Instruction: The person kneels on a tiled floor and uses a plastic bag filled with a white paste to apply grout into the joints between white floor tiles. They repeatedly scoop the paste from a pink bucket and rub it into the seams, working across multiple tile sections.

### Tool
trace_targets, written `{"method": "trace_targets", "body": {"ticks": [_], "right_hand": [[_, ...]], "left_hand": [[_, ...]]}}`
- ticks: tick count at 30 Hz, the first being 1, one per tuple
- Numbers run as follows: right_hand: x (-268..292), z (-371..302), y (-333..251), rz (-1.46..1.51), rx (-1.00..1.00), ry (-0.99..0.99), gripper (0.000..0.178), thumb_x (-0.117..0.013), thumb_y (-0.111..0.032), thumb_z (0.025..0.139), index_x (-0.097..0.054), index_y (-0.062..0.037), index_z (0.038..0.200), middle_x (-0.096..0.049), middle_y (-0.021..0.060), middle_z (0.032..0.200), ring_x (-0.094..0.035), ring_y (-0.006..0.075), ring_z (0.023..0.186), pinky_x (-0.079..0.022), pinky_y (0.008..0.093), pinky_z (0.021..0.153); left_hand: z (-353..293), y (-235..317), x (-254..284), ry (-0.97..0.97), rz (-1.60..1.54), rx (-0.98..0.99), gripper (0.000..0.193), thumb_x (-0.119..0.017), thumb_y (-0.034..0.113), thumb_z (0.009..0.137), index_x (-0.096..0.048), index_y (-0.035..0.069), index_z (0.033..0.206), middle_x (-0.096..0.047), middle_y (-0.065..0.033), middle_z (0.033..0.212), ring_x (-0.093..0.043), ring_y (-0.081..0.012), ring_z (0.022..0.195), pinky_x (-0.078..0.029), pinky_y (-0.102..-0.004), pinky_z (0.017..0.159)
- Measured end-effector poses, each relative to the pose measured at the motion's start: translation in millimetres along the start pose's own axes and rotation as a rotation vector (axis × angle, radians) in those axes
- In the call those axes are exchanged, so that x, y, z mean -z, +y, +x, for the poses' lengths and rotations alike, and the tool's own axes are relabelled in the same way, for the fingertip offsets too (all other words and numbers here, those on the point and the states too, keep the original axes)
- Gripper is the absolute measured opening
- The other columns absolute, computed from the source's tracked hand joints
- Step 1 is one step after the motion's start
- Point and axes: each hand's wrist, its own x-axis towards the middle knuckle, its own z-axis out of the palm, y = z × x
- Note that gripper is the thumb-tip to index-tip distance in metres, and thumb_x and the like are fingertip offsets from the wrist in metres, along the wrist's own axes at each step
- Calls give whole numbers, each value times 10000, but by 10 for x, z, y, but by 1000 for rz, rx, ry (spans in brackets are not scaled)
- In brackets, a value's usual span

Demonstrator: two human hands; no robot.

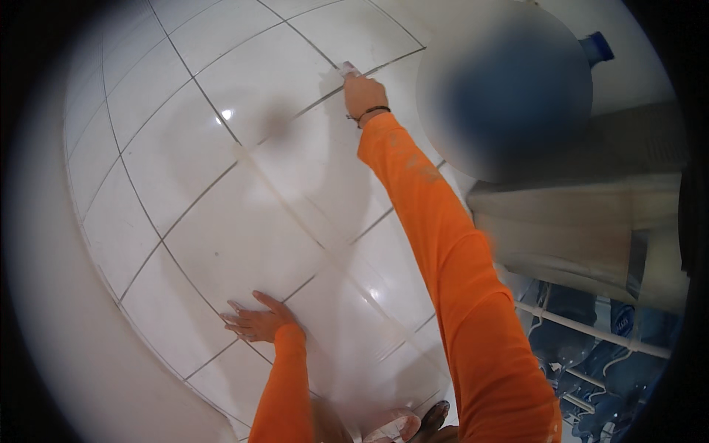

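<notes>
My right hand [365,94] reaches far forward over the white floor tiles [214,255]. Its fingers are closed around a small, pale, flat piece [348,69], perhaps a scraper, whose end meets the tiles close to a dark joint line. Most of that piece is hidden by the fingers. Nearer to me, my left hand [258,320] lies palm down with spread fingers, resting on the tiles across a joint. Between the hands, one joint line [284,209] is pale and smeared, unlike the dark ones around it.
A large water jug [509,92] with a blue cap stands at the far right. Below it is a cardboard box [561,229], then a white rack [591,325] with several blue jugs. A container with pale residue [399,427] sits beside my foot [434,419]. A white wall [55,280] curves along the left.
</notes>
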Motion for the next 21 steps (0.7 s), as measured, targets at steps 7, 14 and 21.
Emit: {"method": "trace_targets", "body": {"ticks": [7, 14, 21], "right_hand": [[-141, -441, -243, 89, 218, -254, 186, -607, -122, 855, -737, -56, 970, -743, 167, 961, -722, 341, 928, -562, 470, 805], [485, -241, 743, 370, 119, -206, 399, -579, -137, 846, -723, -165, 1217, -732, 189, 1015, -691, 394, 945, -553, 472, 866], [209, 627, 737, 282, 208, -250, 497, -603, -57, 787, -724, -209, 1244, -749, 132, 974, -698, 379, 872, -567, 461, 811]], "left_hand": [[72, -128, -176, 80, 83, -21, 747, -330, 598, 1027, -270, 114, 1593, -143, -159, 1681, -145, -383, 1544, -194, -581, 1205], [-6, -8, -125, 70, 136, -22, 723, -354, 576, 1035, -279, 119, 1590, -150, -167, 1680, -165, -381, 1540, -220, -543, 1205], [22, 9, -115, 33, 147, -12, 728, -354, 563, 1039, -252, 112, 1601, -135, -162, 1684, -138, -357, 1552, -177, -530, 1224]]}}
